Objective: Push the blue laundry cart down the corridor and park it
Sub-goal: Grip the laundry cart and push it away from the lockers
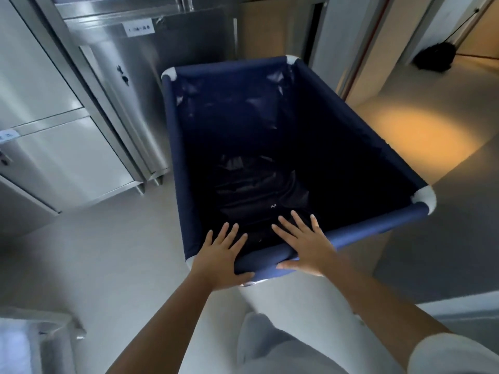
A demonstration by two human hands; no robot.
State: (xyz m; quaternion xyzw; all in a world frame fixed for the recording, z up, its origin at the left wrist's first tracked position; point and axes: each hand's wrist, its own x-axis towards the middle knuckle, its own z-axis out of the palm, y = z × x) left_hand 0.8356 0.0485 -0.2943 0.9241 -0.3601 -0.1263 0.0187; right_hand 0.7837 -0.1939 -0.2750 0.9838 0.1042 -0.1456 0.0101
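Observation:
The blue laundry cart [378,222] fills the middle of the head view: a deep fabric bin with white corner caps and a dark liner inside. My left hand [220,255] lies flat on the near rim at its left corner, fingers spread, thumb under the bar. My right hand [305,245] lies flat on the same rim a little to the right, fingers spread over the inside edge. Neither hand is wrapped around the bar. The cart's wheels are hidden.
Stainless steel cabinets [127,85] stand along the left wall, close to the cart's far left corner. A corridor floor [405,125] lit orange opens to the right. A black bag [434,59] sits far down it. A steel object [32,344] is at bottom left.

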